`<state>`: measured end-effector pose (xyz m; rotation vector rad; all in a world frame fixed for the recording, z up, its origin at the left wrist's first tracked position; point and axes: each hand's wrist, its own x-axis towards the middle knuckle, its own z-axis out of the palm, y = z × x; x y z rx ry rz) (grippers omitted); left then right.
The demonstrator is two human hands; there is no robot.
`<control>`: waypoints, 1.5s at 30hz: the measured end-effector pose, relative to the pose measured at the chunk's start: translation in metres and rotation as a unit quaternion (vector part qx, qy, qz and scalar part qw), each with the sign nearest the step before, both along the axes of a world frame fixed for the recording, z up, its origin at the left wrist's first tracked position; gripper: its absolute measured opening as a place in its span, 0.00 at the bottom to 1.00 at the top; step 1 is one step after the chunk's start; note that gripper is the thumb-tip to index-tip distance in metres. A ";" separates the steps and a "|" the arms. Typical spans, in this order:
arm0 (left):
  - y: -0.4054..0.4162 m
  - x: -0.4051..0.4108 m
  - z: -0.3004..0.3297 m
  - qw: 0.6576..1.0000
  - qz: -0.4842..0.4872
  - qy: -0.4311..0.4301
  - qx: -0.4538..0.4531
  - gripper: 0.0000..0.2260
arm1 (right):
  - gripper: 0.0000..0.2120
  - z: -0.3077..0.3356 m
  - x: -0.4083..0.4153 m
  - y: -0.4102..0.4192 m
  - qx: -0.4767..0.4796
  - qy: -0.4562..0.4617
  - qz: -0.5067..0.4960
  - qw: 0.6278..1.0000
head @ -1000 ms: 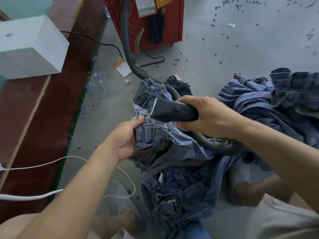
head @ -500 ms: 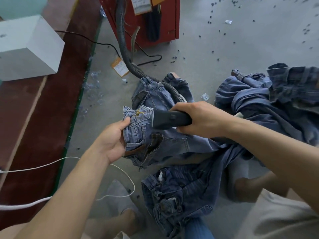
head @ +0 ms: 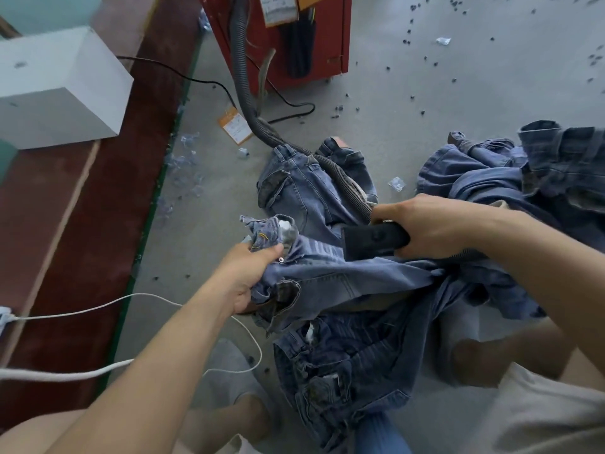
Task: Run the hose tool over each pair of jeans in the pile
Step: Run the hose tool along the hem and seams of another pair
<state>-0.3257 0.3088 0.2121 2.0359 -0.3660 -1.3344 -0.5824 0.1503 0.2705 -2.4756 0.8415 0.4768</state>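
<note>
Head view: left hand [head: 244, 280] bunches the jeans [head: 343, 283] waistband, their length running right beneath the right hand [head: 425, 226], whose grip wraps the hose tool [head: 373, 239].

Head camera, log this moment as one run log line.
left hand: grips jeans waistband | right hand: holds hose tool | nozzle: on denim | pile: right, waiting

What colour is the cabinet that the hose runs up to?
Red; the cabinet shows best at the top of the head view.
</note>
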 end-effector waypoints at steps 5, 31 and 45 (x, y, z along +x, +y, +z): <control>0.006 0.003 -0.007 0.992 -0.070 -0.108 -0.013 0.19 | 0.14 -0.004 -0.001 0.001 0.001 0.042 0.002 0.999; -0.002 -0.013 -0.004 0.981 0.082 0.135 -0.109 0.20 | 0.16 0.001 0.025 0.024 0.027 -0.105 -0.021 0.994; 0.000 -0.011 -0.001 0.975 0.087 0.159 -0.126 0.18 | 0.15 0.010 0.002 -0.003 -0.035 -0.020 -0.042 0.998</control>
